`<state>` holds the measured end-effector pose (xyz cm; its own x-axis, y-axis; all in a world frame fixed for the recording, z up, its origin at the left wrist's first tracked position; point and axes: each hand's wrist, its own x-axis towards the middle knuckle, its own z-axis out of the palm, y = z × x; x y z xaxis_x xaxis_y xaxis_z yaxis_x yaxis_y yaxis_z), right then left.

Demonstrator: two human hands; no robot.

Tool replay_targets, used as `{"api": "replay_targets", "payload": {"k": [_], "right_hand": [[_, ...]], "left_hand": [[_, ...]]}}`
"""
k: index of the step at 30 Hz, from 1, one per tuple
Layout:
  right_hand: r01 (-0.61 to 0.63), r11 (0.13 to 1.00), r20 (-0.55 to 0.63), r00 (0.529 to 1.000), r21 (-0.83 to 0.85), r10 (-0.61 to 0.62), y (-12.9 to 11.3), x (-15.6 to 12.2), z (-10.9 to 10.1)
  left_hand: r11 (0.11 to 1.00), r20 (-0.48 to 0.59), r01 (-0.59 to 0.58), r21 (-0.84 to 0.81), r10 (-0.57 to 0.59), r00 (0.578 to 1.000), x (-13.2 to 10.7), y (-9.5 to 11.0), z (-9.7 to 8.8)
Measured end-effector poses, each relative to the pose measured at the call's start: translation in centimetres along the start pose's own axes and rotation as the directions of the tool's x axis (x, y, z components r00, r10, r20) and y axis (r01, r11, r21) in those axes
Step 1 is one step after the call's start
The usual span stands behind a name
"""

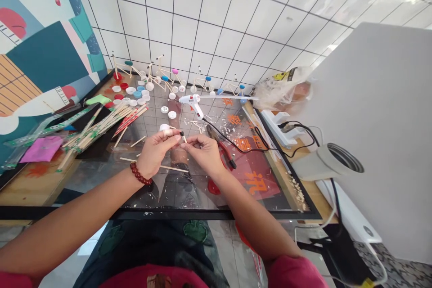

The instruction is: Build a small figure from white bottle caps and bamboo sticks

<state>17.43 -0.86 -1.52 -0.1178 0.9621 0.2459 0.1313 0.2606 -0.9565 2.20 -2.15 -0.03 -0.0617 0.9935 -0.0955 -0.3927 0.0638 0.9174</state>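
Observation:
My left hand (155, 152), with a red bead bracelet on its wrist, is closed in a pinch above the glass tabletop. Facing it, my right hand (204, 152) is also closed, thumb and forefinger together. Between their fingertips is a short pale stick piece with a black tip (183, 137), held upright with a slight tilt. Just behind the left fingers sits a white bottle cap (164, 127). Loose wooden sticks (172, 168) lie beneath the hands. Red-handled pliers (227, 155) rest beside my right hand, partly hidden by it.
A white glue gun (193, 101) lies beyond my hands, its black cord running right to a power strip (281, 128). At left is a bundle of chopsticks (101, 130). Bottle caps (137, 94) and small stick figures (165, 76) line the tiled wall. Wood scraps litter the glass.

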Motion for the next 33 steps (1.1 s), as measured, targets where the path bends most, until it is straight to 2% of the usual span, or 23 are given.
{"api": "replay_targets", "payload": {"k": [7,15,24,27,33], "right_hand": [[0.001,1.0,0.041,0.999,-0.03,0.001,0.15,-0.13,0.1],[-0.029,0.999,0.081,0.996,-0.032,0.032,-0.11,0.03,0.0],[-0.017,0.997,-0.039,0.999,-0.074,0.014,-0.39,-0.11,-0.04],[0.02,0.997,-0.037,0.999,-0.076,-0.022,-0.63,-0.22,-0.11],[0.048,0.995,-0.01,0.999,-0.087,-0.049,-0.74,-0.41,-0.03]], "left_hand": [[1.0,-0.065,0.024,-0.006,-0.025,0.998,0.16,0.09,0.16],[0.999,-0.082,0.051,-0.009,-0.051,0.995,0.25,-0.04,0.08],[0.999,-0.065,0.021,0.05,-0.018,0.998,-0.09,0.06,0.2],[1.0,-0.106,0.028,-0.004,-0.029,0.994,-0.01,0.13,0.15],[0.999,-0.06,0.044,0.003,-0.044,0.997,0.09,0.18,-0.02]]}}
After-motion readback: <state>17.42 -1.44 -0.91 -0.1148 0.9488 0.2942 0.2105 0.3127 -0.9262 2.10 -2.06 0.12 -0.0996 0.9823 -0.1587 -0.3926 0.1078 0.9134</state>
